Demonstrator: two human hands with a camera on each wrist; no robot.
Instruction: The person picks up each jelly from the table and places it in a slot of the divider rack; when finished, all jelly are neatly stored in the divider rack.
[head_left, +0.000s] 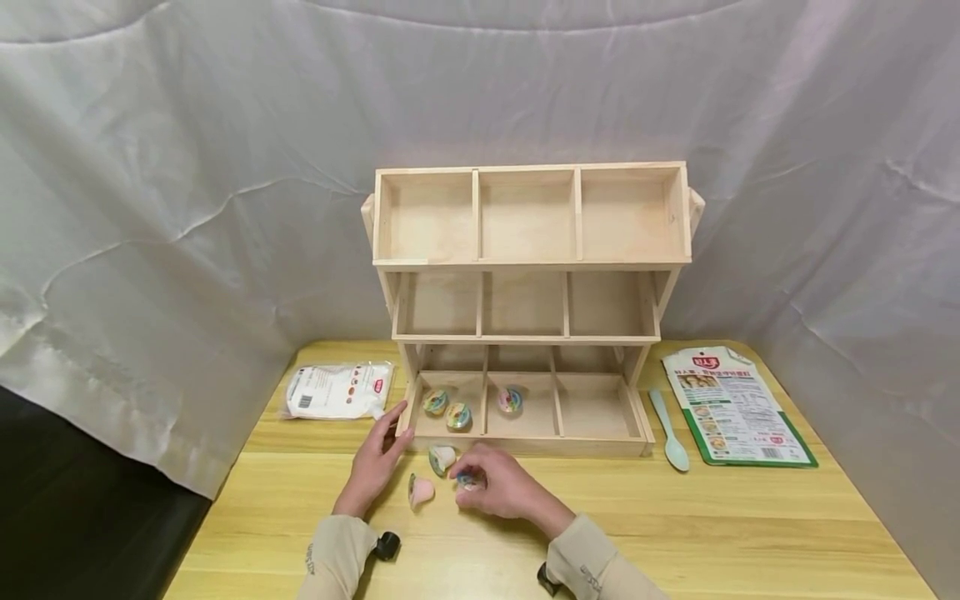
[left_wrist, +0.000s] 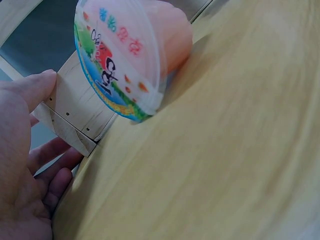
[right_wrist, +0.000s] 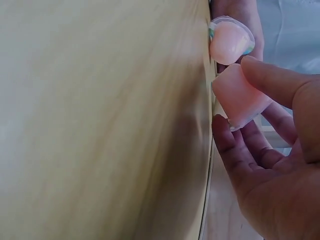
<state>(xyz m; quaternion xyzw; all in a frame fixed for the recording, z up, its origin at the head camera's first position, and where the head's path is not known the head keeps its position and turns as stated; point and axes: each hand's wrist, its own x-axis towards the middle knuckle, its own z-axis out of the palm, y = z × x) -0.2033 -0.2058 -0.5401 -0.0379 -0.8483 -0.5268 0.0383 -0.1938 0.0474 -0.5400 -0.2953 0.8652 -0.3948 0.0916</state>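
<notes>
In the head view, my right hand (head_left: 498, 483) pinches a jelly cup (head_left: 471, 480) between thumb and fingers, low over the table. The right wrist view shows this jelly cup (right_wrist: 240, 97) with its pink body. My left hand (head_left: 377, 462) holds the lower left corner of the wooden rack (head_left: 525, 447), its thumb on the front board. Between the hands, two more jelly cups lie on their sides: one pale cup (head_left: 442, 459) by the rack and one pink cup (head_left: 422, 491) nearer me. Two jelly cups (head_left: 458, 416) sit in the bottom left compartment and another cup (head_left: 510, 401) in the bottom middle.
The rack has three stepped tiers, each split into three compartments. A white packet (head_left: 341, 390) lies left of it on the wooden table (head_left: 720, 533). To the right are a pale green spoon (head_left: 670, 429) and a green-and-white pouch (head_left: 738, 406). Grey curtains (head_left: 187, 167) surround the table.
</notes>
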